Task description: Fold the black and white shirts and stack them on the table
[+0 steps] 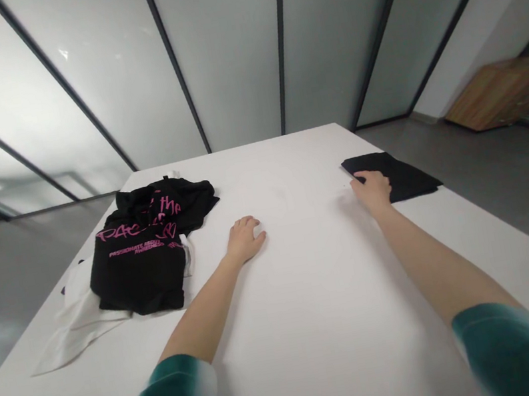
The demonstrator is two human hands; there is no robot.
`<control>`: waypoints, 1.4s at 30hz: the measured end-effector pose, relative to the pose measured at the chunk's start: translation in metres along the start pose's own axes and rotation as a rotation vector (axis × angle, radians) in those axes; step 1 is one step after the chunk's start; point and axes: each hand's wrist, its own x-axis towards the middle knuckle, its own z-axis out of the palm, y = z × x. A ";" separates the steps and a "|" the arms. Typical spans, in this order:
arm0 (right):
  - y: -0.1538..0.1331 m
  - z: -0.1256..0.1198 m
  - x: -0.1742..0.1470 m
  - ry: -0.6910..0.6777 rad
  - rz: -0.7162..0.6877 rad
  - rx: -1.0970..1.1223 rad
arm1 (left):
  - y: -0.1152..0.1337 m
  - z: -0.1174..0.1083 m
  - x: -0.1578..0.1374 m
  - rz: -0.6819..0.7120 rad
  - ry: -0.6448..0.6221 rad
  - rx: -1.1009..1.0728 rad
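My left hand point(245, 238) lies palm down on the white table point(297, 273), fingers apart and holding nothing. To its left is a heap of clothes: black T-shirts point(141, 279) with pink lettering on top of white cloth point(71, 332). My right hand point(373, 190) is at the near left corner of a folded black garment point(405, 176) by the table's right edge. Its fingers are curled against the cloth, and the thumb side faces left. The garment lies flat in a compact fold; its kind does not show.
Frosted glass panels point(229, 48) with dark frames stand behind the table's far edge. A wooden cabinet point(505, 93) is at the far right on the grey floor point(491, 160). The table's right edge runs close beside the folded garment.
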 end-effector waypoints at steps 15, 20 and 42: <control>-0.039 -0.004 -0.047 -0.353 -0.326 -0.078 | 0.003 0.001 -0.001 -0.013 0.043 -0.074; -0.088 0.009 -0.073 -0.430 -0.549 0.322 | -0.004 0.003 0.001 -0.061 0.192 -0.136; -0.077 0.051 -0.087 -0.482 -0.597 0.196 | 0.014 -0.001 -0.001 -0.182 0.137 -0.311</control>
